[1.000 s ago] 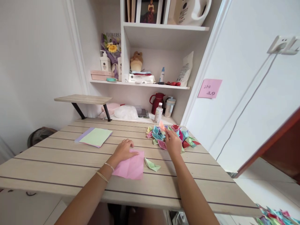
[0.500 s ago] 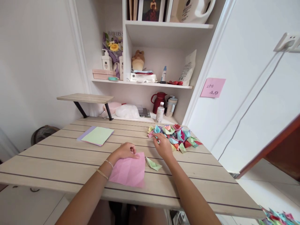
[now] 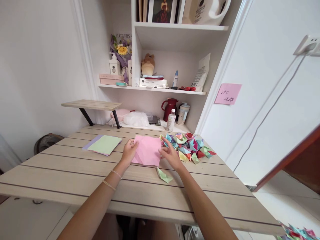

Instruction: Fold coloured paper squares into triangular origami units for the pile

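Observation:
A creased sheet of pink paper (image 3: 147, 150) is raised in front of me, tilted so its face shows. My left hand (image 3: 128, 152) pinches its left edge, thumb in front and fingers behind. At the right edge, my right hand (image 3: 172, 157) has its thumb and lower fingers on the paper, while the index finger points upward. Just below the sheet lies a folded light-green paper boat (image 3: 164, 175) on the table. Behind my right hand is a heap of colourful folded paper boats (image 3: 193, 145).
A stack of coloured paper (image 3: 105, 144), green on top, lies at the left of the wooden table (image 3: 75, 173). A small raised stand (image 3: 91, 104) sits at the back left. On the back ledge are a clear bottle (image 3: 171, 121) and a red jug (image 3: 169, 109). More folded paper (image 3: 296, 232) shows at lower right.
The pink sheet has been lifted from the table and moved forward by my left hand. My right hand has come away from the boat heap to the sheet's right edge.

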`<state>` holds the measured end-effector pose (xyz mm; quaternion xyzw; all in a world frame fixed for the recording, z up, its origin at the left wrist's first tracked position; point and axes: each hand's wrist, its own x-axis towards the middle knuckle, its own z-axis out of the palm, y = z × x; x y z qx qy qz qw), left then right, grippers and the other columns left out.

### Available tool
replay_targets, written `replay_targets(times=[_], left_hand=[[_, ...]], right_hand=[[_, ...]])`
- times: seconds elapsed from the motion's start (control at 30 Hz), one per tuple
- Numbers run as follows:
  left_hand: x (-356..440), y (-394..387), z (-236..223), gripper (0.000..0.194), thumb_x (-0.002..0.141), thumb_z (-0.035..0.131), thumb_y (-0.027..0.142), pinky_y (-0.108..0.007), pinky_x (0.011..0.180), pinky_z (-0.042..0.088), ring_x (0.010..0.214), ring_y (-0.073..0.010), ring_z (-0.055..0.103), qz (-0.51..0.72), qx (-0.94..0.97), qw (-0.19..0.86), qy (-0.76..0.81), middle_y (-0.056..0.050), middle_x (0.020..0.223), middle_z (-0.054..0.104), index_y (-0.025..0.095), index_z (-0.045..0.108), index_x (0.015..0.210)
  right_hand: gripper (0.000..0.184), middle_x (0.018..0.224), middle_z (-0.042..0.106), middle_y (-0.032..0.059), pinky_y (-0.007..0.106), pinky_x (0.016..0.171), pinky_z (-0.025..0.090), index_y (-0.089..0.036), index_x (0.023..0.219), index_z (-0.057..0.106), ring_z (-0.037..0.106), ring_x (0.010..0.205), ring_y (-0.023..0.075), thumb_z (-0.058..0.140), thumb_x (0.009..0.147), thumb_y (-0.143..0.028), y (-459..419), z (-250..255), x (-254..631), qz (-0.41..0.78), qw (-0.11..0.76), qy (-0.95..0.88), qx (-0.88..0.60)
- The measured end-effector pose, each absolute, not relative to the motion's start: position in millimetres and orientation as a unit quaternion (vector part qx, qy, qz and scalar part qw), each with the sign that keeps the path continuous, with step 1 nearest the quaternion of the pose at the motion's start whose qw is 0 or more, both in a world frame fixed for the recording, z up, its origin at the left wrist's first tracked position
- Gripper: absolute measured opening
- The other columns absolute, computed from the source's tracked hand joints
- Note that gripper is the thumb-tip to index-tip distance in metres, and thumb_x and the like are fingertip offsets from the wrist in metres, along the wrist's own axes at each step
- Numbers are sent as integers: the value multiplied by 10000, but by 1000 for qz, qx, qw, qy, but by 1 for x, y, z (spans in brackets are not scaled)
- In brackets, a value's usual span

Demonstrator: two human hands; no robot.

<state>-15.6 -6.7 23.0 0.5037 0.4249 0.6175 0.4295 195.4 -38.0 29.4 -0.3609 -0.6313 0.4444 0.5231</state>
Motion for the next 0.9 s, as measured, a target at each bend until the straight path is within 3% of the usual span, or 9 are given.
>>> replay_targets(times=[0.13, 0.23, 0.3, 0.47, 0.6, 0.77, 0.9], left_hand=[[-10, -9, 21, 519, 646, 645, 414, -236, 526, 449, 582, -145, 601, 625, 498, 431, 420, -9, 685, 631, 183, 387, 1033], [-6, -14, 23, 650, 625, 679, 359, -264, 590, 484, 662, -152, 627, 611, 518, 453, 391, -27, 806, 650, 215, 293, 1127], [-6, -16, 24, 689, 585, 714, 325, -280, 625, 495, 727, -166, 634, 590, 546, 464, 371, -54, 898, 647, 217, 311, 1134], [-8, -14, 22, 553, 495, 765, 280, -293, 698, 490, 829, -197, 615, 540, 599, 461, 371, -104, 949, 642, 136, 534, 977], [-10, -10, 20, 439, 526, 747, 304, -308, 726, 479, 809, -191, 607, 563, 584, 438, 387, -89, 893, 656, 129, 598, 900], [-15, -8, 20, 265, 609, 676, 377, -274, 674, 456, 734, -167, 573, 555, 632, 321, 436, -51, 789, 629, 146, 639, 735], [-17, -8, 21, 266, 647, 635, 409, -256, 661, 444, 732, -155, 552, 553, 650, 259, 452, -54, 825, 596, 145, 633, 681]], right_hand=[[607, 1071, 582, 53, 289, 676, 471, -242, 1220, 481, 546, 786, 154, 676, 652, -331, -39, 28, 191, 341, 488, -702, -390], [464, 1120, 582, 62, 319, 710, 468, -229, 1141, 560, 553, 855, 189, 632, 689, -306, -37, 25, 192, 271, 467, -716, -443], [434, 1127, 586, 65, 349, 757, 457, -235, 1145, 559, 554, 897, 208, 601, 716, -290, -35, 24, 194, 219, 462, -721, -468], [406, 1109, 597, 84, 368, 807, 440, -225, 1168, 541, 554, 950, 222, 546, 766, -285, -32, 25, 199, 163, 471, -724, -477], [363, 1039, 614, 75, 346, 792, 444, -230, 1150, 550, 556, 930, 209, 512, 796, -301, -31, 26, 203, 159, 484, -724, -465], [239, 817, 578, 63, 325, 707, 448, -213, 888, 680, 555, 745, 186, 523, 791, -365, -33, 25, 205, 79, 456, -745, -480], [296, 800, 550, 78, 302, 641, 459, -191, 758, 690, 545, 757, 194, 516, 784, -429, -32, 25, 203, 95, 489, -730, -467]])
